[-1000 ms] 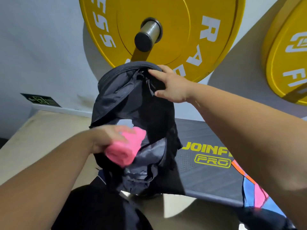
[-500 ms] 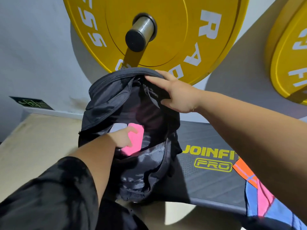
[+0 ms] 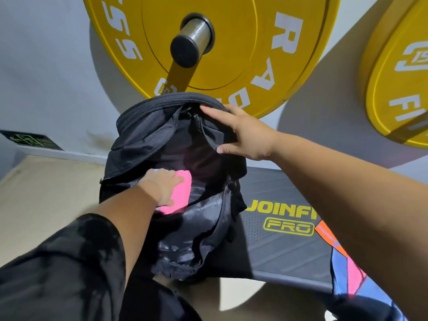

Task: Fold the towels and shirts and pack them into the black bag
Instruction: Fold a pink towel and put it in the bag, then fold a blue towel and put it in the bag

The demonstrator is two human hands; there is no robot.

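Note:
The black bag (image 3: 148,135) stands upright and unzipped in the middle of the view, leaning against a yellow weight plate. My left hand (image 3: 162,186) is inside its mouth and grips a folded pink towel (image 3: 181,193), thumb on top and fingers underneath. A bit of white cloth shows beside that hand. My right hand (image 3: 245,135) holds the bag's upper right rim, fingers over the top edge and thumb hooked in the opening, keeping it spread. A multicoloured shirt (image 3: 345,269) in blue, pink and orange lies at the lower right on the bench.
A grey bench pad (image 3: 278,251) with yellow lettering lies under and to the right of the bag. The yellow weight plate (image 3: 243,42) on a steel bar end (image 3: 192,40) hangs just above the bag. A second yellow plate (image 3: 398,84) is at the right. Beige floor (image 3: 46,193) lies to the left.
My left hand has carried the pink towel from outside the bag's front into the opening. My right hand kept its hold on the rim.

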